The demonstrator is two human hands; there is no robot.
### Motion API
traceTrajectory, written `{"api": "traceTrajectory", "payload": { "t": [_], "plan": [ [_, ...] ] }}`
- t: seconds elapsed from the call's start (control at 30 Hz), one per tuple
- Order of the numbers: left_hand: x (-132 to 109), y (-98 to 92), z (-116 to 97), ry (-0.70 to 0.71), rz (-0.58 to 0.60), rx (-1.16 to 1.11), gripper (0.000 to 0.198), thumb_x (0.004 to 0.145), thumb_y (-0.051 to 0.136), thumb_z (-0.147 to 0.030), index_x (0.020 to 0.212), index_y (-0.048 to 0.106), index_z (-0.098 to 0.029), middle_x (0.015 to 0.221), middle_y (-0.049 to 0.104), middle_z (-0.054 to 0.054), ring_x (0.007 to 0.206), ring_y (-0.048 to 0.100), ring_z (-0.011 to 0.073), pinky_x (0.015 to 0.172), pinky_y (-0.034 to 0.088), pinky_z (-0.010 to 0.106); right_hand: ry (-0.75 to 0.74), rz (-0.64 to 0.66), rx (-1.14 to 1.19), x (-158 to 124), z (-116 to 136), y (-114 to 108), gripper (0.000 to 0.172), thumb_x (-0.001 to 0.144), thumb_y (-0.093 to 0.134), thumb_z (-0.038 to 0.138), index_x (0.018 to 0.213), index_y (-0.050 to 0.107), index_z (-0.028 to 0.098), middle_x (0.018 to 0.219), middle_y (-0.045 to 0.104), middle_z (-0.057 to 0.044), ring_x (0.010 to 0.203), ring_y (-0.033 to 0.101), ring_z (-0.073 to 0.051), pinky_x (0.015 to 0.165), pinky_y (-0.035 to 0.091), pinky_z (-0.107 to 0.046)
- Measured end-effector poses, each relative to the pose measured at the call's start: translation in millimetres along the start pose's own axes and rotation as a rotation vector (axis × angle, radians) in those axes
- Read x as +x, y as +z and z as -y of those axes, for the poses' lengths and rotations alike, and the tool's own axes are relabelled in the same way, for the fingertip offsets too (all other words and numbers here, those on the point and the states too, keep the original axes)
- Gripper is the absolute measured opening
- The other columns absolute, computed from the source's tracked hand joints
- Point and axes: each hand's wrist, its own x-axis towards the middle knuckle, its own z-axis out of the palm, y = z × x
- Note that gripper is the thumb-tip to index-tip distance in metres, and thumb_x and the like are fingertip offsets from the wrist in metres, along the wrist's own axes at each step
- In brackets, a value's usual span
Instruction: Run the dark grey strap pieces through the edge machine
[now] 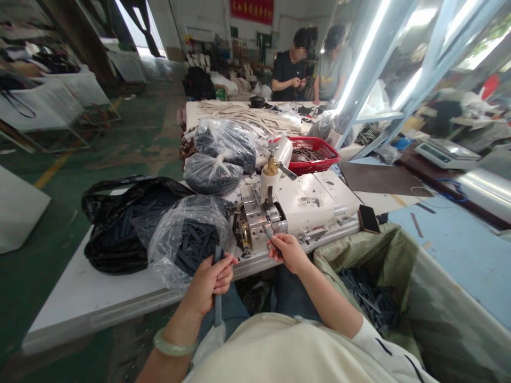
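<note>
The left hand is closed in a fist around a bundle of dark strips. The bundle stands upright, its ends showing above and below the fingers. A pale green bangle sits on that wrist. The right hand is narrowed to a pinch, with thumb and fingertips gripping a single strip. The free end of that strip points up and away, towards the metal head of the white machine just beyond the hand.

Just beyond and outward of the left hand lies a clear bag full of the same dark strips, touching the machine's left end. Further out on that side a black bag lies open on the white table. Beside and below the right forearm, an olive sack stands open with more strips heaped inside. A small dark flat thing rests on the table edge between the sack and the machine.

Beyond the machine, well apart from both hands, are two knotted clear bags of dark material and a red basket. At the far end of the table two people stand side by side, their hands busy in front of them.
</note>
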Motion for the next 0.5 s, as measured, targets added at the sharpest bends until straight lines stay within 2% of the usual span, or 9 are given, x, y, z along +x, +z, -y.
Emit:
{"api": "traceTrajectory", "payload": {
  "t": [0.17,0.5],
  "plan": [
    [-1.4,-9.3,5.8,-0.011,-0.039,-0.031,0.037,0.060,0.082,-0.041,0.072,0.062,-0.013,0.044,0.028,-0.013,0.036,0.017,-0.0009,0.030,0.015,0.010,-0.040,-0.087,0.034,16.2,5.6,-0.9,0.037,0.069,0.067,0.051,0.070,0.059,0.015,0.041,0.057,0.002,0.029,0.037,-0.005,0.031,0.019,-0.018],
    [-1.2,-15.7,9.4,0.009,-0.070,-0.027,0.036,0.063,0.080,-0.041,0.074,0.061,-0.013,0.046,0.028,-0.013,0.036,0.017,-0.0006,0.032,0.015,0.010,-0.029,-0.137,0.125,26.1,13.9,-1.6,0.037,0.062,0.072,0.047,0.068,0.059,0.013,0.039,0.053,0.003,0.029,0.033,-0.004,0.031,0.017,-0.017]
  ]
}}
